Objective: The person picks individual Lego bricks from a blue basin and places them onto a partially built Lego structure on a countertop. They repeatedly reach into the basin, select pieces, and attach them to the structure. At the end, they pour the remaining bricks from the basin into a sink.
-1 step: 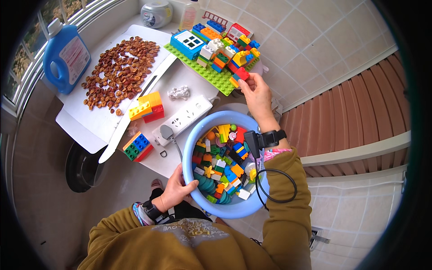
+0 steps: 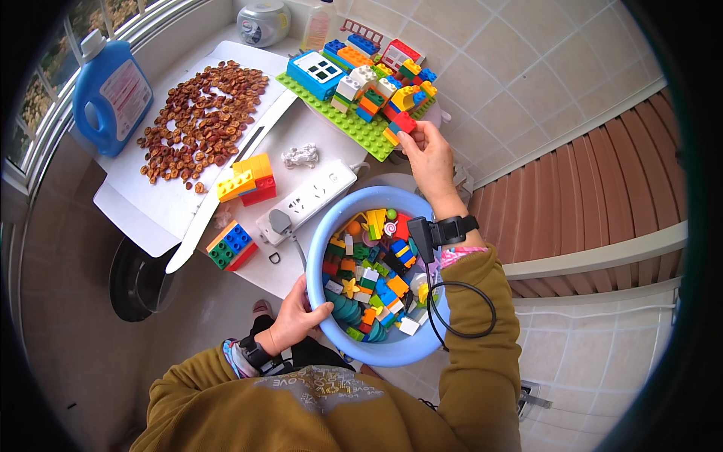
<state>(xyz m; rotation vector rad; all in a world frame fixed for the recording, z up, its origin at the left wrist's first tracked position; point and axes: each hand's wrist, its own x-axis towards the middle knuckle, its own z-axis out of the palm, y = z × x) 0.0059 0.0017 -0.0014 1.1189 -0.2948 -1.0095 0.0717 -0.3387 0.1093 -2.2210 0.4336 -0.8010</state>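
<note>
My left hand (image 2: 294, 321) grips the left rim of a round blue basin (image 2: 331, 218), thumb over the edge. Loose toy building bricks (image 2: 397, 285) in many colours fill it, with a few teal ridged pieces and small round toys. My right hand (image 2: 432, 160) reaches past the basin, its thumb and fingers closed on a red toy brick (image 2: 404, 122) at the near right corner of a green studded baseplate (image 2: 370, 140). An orange and a teal brick sit just beside the fingertips. Stacked bricks and a blue-framed window piece (image 2: 316, 74) cover much of the baseplate.
A white power strip (image 2: 310, 200) with a grey plug lies left of the basin. Two brick blocks, one yellow-red (image 2: 248, 179), one blue-green (image 2: 232, 245), lie near a white board (image 2: 128, 203) of dried fruit slices. A blue jug (image 2: 111, 98) stands far left.
</note>
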